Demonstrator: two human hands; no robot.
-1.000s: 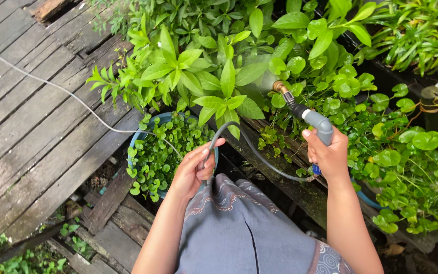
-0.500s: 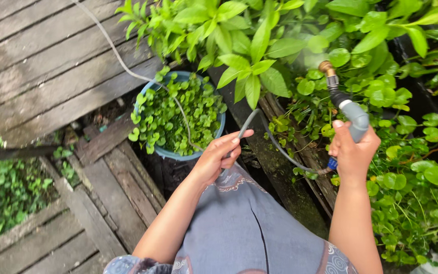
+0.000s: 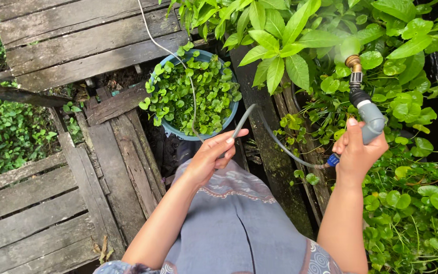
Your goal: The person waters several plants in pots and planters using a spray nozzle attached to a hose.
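Note:
My right hand [image 3: 357, 151] grips a grey spray nozzle [image 3: 367, 112] with a brass tip that points up into the leafy plants; a faint mist shows at the tip. A thin grey hose [image 3: 275, 138] runs from the nozzle's blue fitting to my left hand [image 3: 215, 153], which holds it loosely between thumb and fingers. Just beyond my left hand stands a blue pot [image 3: 193, 94] full of small round green leaves.
Weathered wooden planks [image 3: 77, 40] with gaps cover the left side. A thin white line [image 3: 154, 36] crosses the boards toward the pot. Dense green plants [image 3: 411, 193] fill the right side. Low greenery [image 3: 1, 132] grows at far left.
The view has swung left, so the blue pot and plants sit further right in frame. Both hands keep their hold; the nozzle stays pointed into the foliage.

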